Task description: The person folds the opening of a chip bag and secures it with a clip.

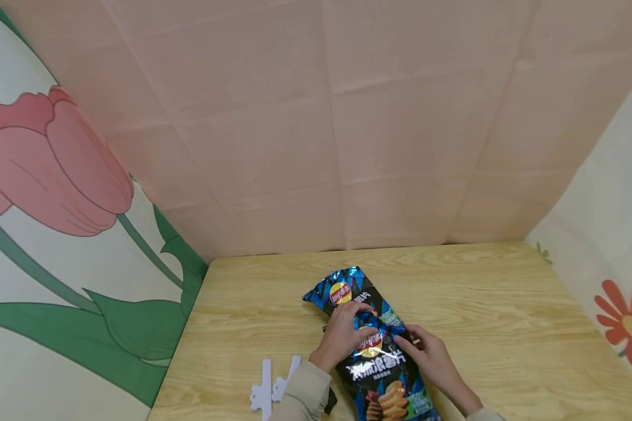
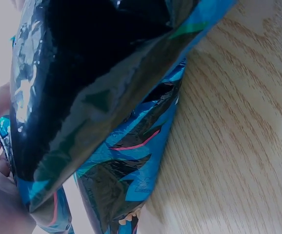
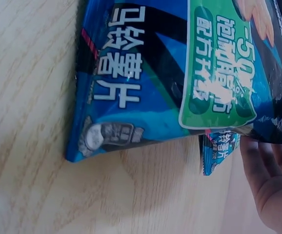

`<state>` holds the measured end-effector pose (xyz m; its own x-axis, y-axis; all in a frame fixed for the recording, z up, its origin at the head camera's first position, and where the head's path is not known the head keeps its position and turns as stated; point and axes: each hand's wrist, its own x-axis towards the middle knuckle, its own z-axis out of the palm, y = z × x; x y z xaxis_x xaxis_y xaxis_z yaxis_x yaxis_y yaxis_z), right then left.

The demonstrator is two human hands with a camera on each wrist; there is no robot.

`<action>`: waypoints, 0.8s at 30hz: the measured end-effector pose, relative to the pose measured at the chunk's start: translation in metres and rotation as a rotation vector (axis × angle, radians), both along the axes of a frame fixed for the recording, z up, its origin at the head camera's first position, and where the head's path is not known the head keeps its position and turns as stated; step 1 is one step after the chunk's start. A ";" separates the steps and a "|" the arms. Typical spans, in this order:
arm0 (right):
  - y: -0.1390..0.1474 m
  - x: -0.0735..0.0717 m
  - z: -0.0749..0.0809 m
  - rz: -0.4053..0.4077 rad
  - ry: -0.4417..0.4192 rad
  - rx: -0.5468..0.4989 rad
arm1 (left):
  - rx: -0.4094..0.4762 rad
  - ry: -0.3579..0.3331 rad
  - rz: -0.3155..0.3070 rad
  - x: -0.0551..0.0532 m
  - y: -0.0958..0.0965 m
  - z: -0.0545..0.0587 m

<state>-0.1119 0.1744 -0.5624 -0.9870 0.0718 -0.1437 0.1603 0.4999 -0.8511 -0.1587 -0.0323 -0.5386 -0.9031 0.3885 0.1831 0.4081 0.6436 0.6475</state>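
In the head view a black-and-blue potato chip bag [image 1: 384, 368] with a yellow-and-red round logo is held at its upper end by both hands. My left hand [image 1: 343, 334] grips its top left, thumb on the printed front and fingers behind. At the upper right edge, my right hand [image 1: 434, 358] pinches the bag, thumb in front. Beyond it a second, similar chip bag [image 1: 342, 286] lies on the table, partly covered by the first. The right wrist view shows the held bag's lower corner [image 3: 116, 131] and the right hand's fingers [image 3: 270, 161] under its edge.
Two flat white plastic pieces with notched edges [image 1: 261, 390] lie left of the left sleeve [image 1: 308, 392], which partly covers one. A small black object [image 1: 330, 401] shows beside that sleeve. The wooden table [image 1: 505, 304] ends at a pinkish-brown cloth backdrop [image 1: 400, 146].
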 end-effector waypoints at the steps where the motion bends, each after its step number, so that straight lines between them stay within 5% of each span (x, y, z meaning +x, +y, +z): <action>1: 0.000 0.000 0.000 0.004 0.011 0.003 | -0.003 -0.002 0.002 0.000 0.000 0.000; 11: 0.001 0.004 -0.001 0.011 0.035 0.019 | -0.004 0.022 -0.022 0.000 -0.001 -0.001; 24: 0.005 0.008 -0.004 0.027 0.059 0.019 | 0.015 -0.057 -0.092 -0.002 -0.008 0.002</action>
<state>-0.1040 0.1789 -0.5662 -0.9953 0.0475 -0.0839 0.0964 0.5196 -0.8489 -0.1603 -0.0400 -0.5365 -0.8729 0.4676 0.1393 0.4274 0.5952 0.6805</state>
